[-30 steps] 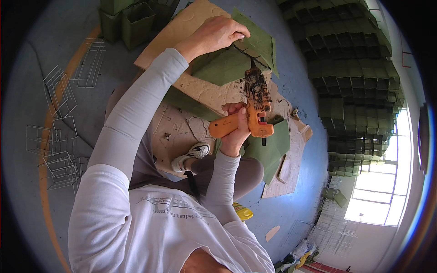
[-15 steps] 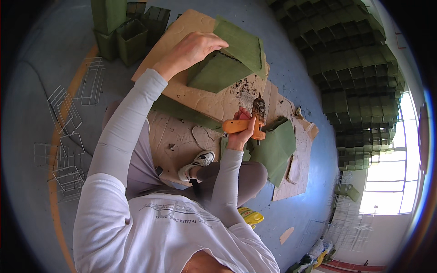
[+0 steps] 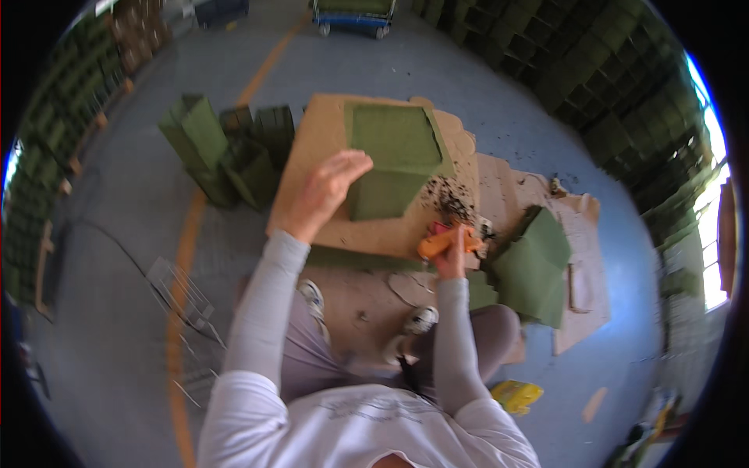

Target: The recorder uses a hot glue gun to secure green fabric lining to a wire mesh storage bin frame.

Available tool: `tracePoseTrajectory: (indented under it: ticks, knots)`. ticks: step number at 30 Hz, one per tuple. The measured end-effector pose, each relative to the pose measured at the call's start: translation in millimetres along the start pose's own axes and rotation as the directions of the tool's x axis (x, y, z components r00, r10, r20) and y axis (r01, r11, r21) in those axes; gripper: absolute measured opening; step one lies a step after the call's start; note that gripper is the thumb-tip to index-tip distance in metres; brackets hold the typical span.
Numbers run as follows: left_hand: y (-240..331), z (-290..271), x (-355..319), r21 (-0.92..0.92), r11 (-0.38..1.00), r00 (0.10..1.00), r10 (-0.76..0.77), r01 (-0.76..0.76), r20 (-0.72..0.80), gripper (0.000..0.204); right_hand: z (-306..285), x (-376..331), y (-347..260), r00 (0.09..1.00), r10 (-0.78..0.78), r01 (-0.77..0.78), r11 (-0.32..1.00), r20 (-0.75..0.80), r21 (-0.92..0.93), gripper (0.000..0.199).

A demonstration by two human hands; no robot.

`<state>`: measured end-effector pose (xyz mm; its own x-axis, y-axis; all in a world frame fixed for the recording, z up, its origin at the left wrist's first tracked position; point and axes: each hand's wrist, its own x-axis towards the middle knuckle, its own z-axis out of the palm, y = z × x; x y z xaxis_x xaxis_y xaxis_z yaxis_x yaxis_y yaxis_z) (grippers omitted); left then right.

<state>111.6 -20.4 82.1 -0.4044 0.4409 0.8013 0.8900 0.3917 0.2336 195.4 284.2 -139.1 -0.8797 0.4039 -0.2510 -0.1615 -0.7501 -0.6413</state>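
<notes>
Closest to the camera, the person sits on the floor (image 3: 117, 234) with knees drawn up and white shoes (image 3: 421, 320) set on a worn sheet of cardboard (image 3: 374, 288). A yellow object (image 3: 516, 394) lies on the floor by the right hip, and some wire racks (image 3: 183, 300) lie to the left. Just beyond the shoes, the right hand (image 3: 451, 261) has its fingers wrapped tight around the grip of an orange glue gun (image 3: 441, 242). The gun's long axis runs roughly left to right, and its front end sits at a patch of dark crumbs (image 3: 452, 204) on the brown board (image 3: 328, 148). Further out and to the left, the left hand (image 3: 328, 191) lies spread and flat, fingers loosely extended and gripping nothing, pressing on the left edge of a green box-shaped piece (image 3: 394, 160) that rests on the board. This green piece lies up and to the left of the gun, with its lower right corner close to the crumbs. The left hand already touches it, while the right hand is near but apart from it. A folded green sheet (image 3: 534, 261) lies to the right on more cardboard. Beyond the board to the left stand several green cartons (image 3: 214, 148), and stacked green crates (image 3: 593, 70) line the far right.
</notes>
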Motion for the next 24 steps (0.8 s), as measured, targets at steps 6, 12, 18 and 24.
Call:
tracePoseTrajectory:
  ticks: [6,12,18,24]
  knots:
    - [6,10,4,0.024,0.997,0.997,0.069,-0.068,-0.019,0.032,10,-62,-35,0.982,0.002,-0.078,0.913,-0.188,-0.400,0.040]
    - [4,9,5,0.217,0.969,0.993,0.119,-0.122,0.028,0.035,77,-74,-70,0.864,-0.497,0.310,0.398,0.081,-0.863,0.045]
    - [-2,8,3,0.286,0.954,0.995,0.096,-0.086,-0.019,0.027,171,-54,-97,0.915,-0.348,0.396,0.677,0.205,-0.620,0.046]
    - [1,8,2,0.281,0.956,0.995,0.098,-0.086,-0.030,0.025,169,-32,-81,0.950,-0.135,0.256,0.855,0.282,-0.451,0.033]
